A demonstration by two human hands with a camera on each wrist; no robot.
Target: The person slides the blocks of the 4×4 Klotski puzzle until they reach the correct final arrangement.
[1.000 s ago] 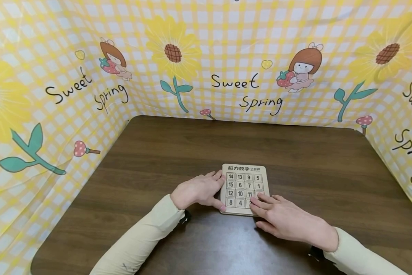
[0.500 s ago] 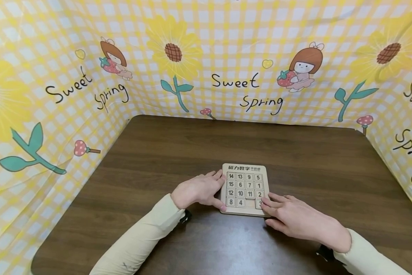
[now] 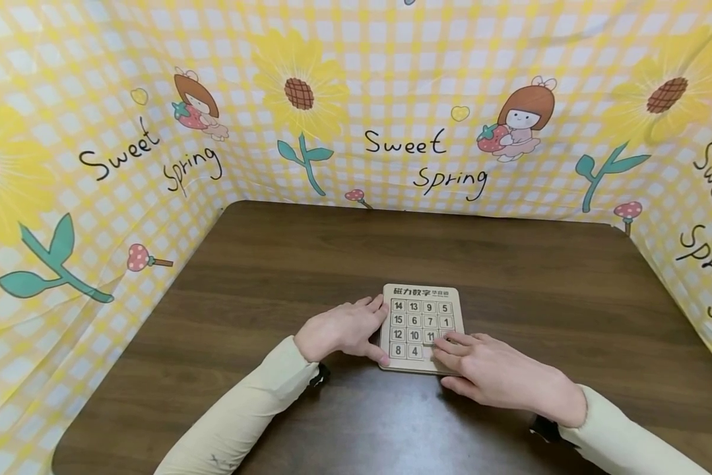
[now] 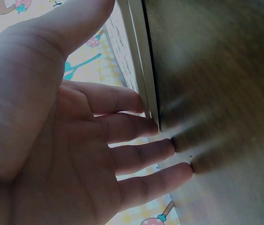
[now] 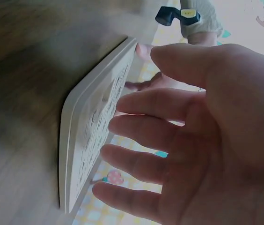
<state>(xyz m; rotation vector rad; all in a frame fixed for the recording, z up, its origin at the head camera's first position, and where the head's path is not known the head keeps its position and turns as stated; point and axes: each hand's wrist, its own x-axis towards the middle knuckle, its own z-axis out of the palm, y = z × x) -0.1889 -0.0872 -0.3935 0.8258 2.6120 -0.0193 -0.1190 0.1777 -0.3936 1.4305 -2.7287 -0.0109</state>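
A pale wooden sliding number puzzle [image 3: 422, 292] lies flat on the dark table, its numbered tiles facing up. In the bottom row, a tile-sized gap [image 3: 428, 354] shows to the right of the 4 tile [image 3: 414, 351]. My left hand [image 3: 350, 326] rests along the puzzle's left side, fingertips at the edge and thumb by the near corner. The left wrist view shows those fingers [image 4: 143, 146] straight and spread. My right hand [image 3: 498, 373] reaches over the lower right corner with fingers extended, hiding the tiles there; its fingertips [image 5: 115, 124] are right at the puzzle's face.
The brown wooden table [image 3: 308, 251] has rounded corners. Around its back and sides hangs a yellow checked cloth [image 3: 391, 79] printed with flowers and lettering. A dark band with a small device [image 5: 188, 18] sits on the left wrist in the right wrist view.
My right hand slid a bottom-row tile rightward, uncovering the gap beside the 4, then came back left over the puzzle's lower right. My left hand has stayed in place.
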